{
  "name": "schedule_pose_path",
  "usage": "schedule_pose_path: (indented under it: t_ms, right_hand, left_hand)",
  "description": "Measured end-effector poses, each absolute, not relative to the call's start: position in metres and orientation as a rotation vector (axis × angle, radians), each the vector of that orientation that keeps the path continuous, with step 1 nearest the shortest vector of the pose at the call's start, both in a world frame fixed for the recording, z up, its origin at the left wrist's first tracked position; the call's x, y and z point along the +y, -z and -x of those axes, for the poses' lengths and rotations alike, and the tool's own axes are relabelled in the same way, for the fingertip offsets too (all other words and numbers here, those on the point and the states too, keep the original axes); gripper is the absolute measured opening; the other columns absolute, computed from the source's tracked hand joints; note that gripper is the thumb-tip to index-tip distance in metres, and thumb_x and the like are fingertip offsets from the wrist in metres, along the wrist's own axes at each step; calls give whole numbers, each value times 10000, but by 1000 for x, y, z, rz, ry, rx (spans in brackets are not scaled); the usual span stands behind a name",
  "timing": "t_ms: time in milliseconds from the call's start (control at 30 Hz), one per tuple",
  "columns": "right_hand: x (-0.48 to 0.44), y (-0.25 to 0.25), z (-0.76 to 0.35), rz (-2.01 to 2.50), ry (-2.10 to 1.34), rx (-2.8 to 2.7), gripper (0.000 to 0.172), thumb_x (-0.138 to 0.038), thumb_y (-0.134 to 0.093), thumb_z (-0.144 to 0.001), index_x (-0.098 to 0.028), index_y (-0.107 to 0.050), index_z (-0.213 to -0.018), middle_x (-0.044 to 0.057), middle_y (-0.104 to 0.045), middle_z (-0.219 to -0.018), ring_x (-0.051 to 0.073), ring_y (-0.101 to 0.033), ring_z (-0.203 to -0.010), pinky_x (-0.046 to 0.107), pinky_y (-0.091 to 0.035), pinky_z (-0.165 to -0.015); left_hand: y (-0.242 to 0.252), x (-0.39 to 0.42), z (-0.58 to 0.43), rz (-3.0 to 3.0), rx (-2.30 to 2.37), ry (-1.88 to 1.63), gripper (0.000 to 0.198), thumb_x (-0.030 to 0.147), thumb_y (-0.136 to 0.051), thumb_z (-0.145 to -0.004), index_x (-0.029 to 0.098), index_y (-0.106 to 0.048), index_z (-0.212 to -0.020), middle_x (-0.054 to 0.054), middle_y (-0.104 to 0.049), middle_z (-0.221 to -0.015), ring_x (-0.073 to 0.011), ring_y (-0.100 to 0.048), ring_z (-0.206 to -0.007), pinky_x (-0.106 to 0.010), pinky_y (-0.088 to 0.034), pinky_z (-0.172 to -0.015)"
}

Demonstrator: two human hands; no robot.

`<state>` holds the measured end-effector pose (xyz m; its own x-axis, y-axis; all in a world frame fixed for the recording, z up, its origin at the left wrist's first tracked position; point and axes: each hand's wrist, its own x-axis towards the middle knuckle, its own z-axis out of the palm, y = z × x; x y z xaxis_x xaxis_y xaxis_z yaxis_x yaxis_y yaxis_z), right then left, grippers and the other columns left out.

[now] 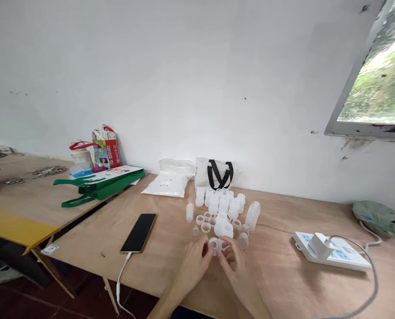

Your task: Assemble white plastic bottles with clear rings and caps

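Near the front of the wooden table, my left hand pinches a small translucent ring-shaped part from its left side. My right hand has its thumb and bent fingers closed at the right side of the same part. Just beyond my fingers lies a white bottle-shaped piece. Several translucent rings are spread to the left of it. Behind them, several white bottle bodies stand grouped upright. Clear cups and a clear bottle are at the right, and a small clear nipple-topped piece at the left.
A phone on a charging cable lies to the left. At the right sits a power strip with a plug and cable. White packages, a black-handled bag and a green bag are farther back. A person's hand shows at far left.
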<state>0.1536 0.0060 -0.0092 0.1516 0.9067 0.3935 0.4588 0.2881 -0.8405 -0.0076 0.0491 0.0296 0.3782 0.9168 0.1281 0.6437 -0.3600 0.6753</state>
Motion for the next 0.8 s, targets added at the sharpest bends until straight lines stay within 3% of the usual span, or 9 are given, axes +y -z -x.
schedule_pose_path:
  t_ms: [167,400,533,700,800]
  right_hand:
    - [6,14,-153,1258,-785,-1349,349,-566,-526,-984,-232,-617,-1026,70,-736,-989,204,-693,-796,285,-551,-669]
    - [-1,19,-164,1380,-691,-1424,311,-557,-587,-934,-252,-580,-878,-13,-666,-695,157,-582,-541,255,-463,-543]
    - [-2,17,-171,1410,-726,-1434,355,-577,-565,-927,-249,-571,-792,-16,-653,-644,145,-555,-491,232,-403,-461]
    - [-1,10,-172,1345,-779,-1422,404,-619,-560,-910,-251,-563,-744,0,-661,-647,176,-597,-531,260,-466,-492]
    - [-2,5,-171,1356,-784,-1432,428,-650,-552,-918,-249,-588,-771,2,-670,-658,170,-600,-532,250,-469,-488]
  left_hand:
    - [-38,34,5,-2209,1233,-555,226,380,-405,-1041,237,-498,-894,1,-690,-823,-203,-649,-765,-266,-306,-637]
    - [-41,23,3,-2338,1300,-502,193,315,-438,-1033,228,-544,-896,-17,-729,-864,-223,-681,-789,-290,-250,-611]
    - [-36,19,-5,-2389,1280,-503,165,286,-476,-1008,221,-587,-906,-14,-738,-857,-220,-688,-786,-304,-235,-611]
    - [-37,16,-6,-2443,1224,-505,96,238,-512,-966,225,-603,-936,-1,-738,-841,-203,-678,-754,-305,-215,-592]
    - [-42,18,-3,-2382,1284,-538,145,300,-520,-976,230,-602,-880,14,-732,-793,-193,-671,-724,-296,-214,-585]
